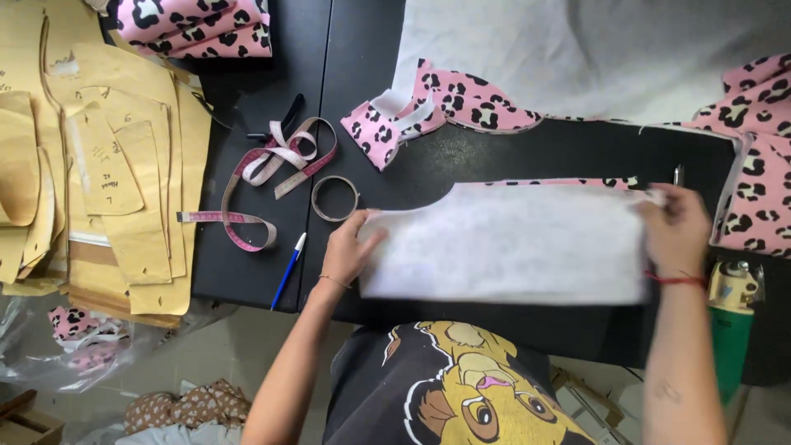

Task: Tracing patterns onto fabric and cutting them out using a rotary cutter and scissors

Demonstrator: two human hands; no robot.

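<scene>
A white, wrong-side-up cut fabric piece [507,243] lies on the black table [461,156], with a strip of its pink leopard print [568,182] showing along the far edge. My left hand [350,247] grips its left end. My right hand [677,231] pinches its right end; a red thread band sits on that wrist. The piece looks blurred from motion.
Other pink leopard pieces lie at back centre [445,107], right [762,173] and top left [198,25]. A pink tape measure [264,169], a tape ring [334,198] and a blue pen [288,270] sit left of my hand. Tan paper patterns [99,165] cover the left side. Grey-white fabric [593,49] fills the back.
</scene>
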